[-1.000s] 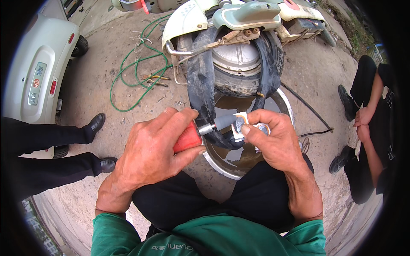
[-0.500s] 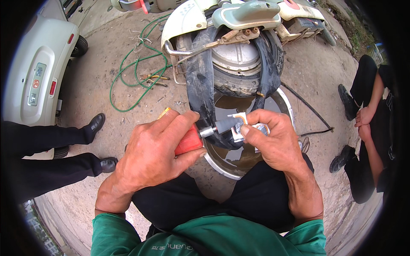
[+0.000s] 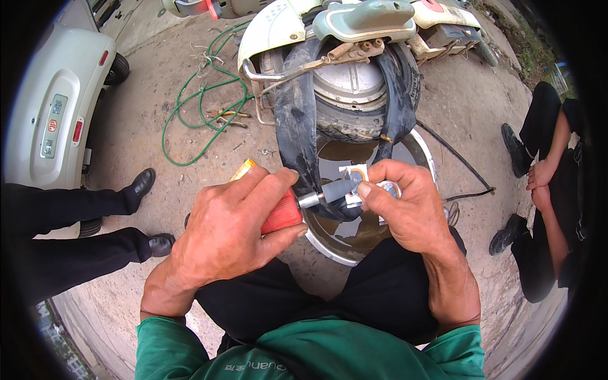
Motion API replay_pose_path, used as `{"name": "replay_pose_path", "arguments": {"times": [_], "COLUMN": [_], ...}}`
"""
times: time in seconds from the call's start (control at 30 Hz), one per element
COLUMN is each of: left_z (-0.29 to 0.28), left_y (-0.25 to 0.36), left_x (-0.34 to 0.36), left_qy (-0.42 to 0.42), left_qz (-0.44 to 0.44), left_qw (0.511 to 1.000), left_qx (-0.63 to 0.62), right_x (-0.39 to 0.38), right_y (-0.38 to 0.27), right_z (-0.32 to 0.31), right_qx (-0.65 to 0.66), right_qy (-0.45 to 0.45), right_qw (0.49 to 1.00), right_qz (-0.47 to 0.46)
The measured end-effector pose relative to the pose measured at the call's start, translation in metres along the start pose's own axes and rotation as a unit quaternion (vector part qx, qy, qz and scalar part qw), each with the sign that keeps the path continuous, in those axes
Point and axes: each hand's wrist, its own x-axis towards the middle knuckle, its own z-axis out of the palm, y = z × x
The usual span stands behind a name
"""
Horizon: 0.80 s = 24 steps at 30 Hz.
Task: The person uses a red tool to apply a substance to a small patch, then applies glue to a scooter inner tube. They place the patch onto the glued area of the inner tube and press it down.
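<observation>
My left hand (image 3: 231,231) is closed round a red tool (image 3: 282,212) with a yellow end, a metal shaft and a grey cylindrical tip (image 3: 337,190). The tip reaches to small white, orange-edged foil packets (image 3: 352,169) pinched in my right hand (image 3: 406,209); whether they touch is unclear. Beyond my hands, a black inner tube (image 3: 294,111) drapes from a wheel (image 3: 348,82) over a round basin (image 3: 345,258) of murky water.
An upturned scooter (image 3: 364,19) holds the wheel. A green hose (image 3: 190,155), pliers (image 3: 234,123) and a black hose (image 3: 462,158) lie on concrete. A white car (image 3: 66,114) and a person's legs (image 3: 101,247) are left; another person's clasped hands (image 3: 541,183) are right.
My left hand and the red tool have shifted very slightly, showing more of the tool's yellow end. My right hand still pinches the packets in nearly the same spot.
</observation>
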Motion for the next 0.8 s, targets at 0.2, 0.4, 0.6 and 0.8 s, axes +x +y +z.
{"name": "replay_pose_path", "arguments": {"times": [0.2,0.4,0.6,0.8], "left_z": [0.002,0.0,0.002,0.002], "left_y": [-0.003,-0.003,-0.003,-0.003], "left_x": [0.0,0.0,0.0,0.0], "left_qy": [0.008,0.004,0.007,0.013], "left_qz": [0.009,-0.003,0.001,0.003], "left_qw": [1.0,1.0,1.0,1.0], "left_qx": [-0.004,-0.004,-0.007,-0.016], "right_x": [0.001,0.002,0.002,0.001], "right_y": [0.004,0.004,0.006,0.007], "right_z": [0.001,0.0,0.0,0.001], "right_qx": [0.013,-0.002,0.007,0.011], "right_qy": [0.008,0.0,0.0,0.004], "right_qw": [1.0,1.0,1.0,1.0], "right_qz": [0.002,-0.013,-0.016,-0.011]}}
